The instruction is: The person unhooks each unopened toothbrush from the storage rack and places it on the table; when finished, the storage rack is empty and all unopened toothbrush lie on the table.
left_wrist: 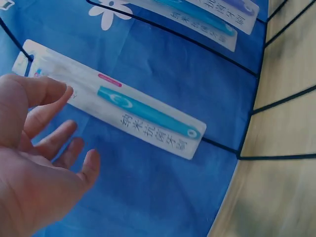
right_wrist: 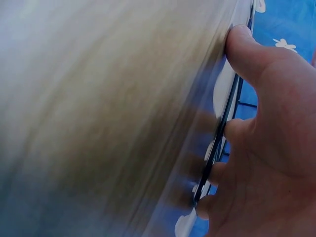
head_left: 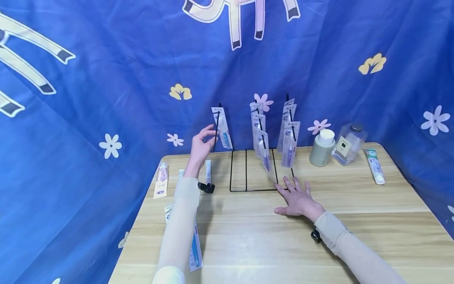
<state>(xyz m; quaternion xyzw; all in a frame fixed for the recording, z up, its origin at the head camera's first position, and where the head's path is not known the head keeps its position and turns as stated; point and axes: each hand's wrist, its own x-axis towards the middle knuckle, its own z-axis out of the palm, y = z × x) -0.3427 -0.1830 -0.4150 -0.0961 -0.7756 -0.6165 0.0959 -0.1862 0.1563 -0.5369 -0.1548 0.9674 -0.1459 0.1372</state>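
Toothbrush pack (left_wrist: pixel 118 106) hangs on the far-left peg of the black wire rack (head_left: pixel 248 173), just right of the raised left hand (head_left: pixel 200 146), whose relaxed fingers grasp nothing. Right hand (head_left: pixel 297 199) lies flat, fingers spread, on the counter (head_left: pixel 354 221) against the rack's near-right base corner.

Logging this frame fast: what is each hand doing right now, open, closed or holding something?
Left hand: open, fingers loosely spread beside the hanging toothbrush pack, gripping nothing.
Right hand: open, flat on the table at the wire rack.
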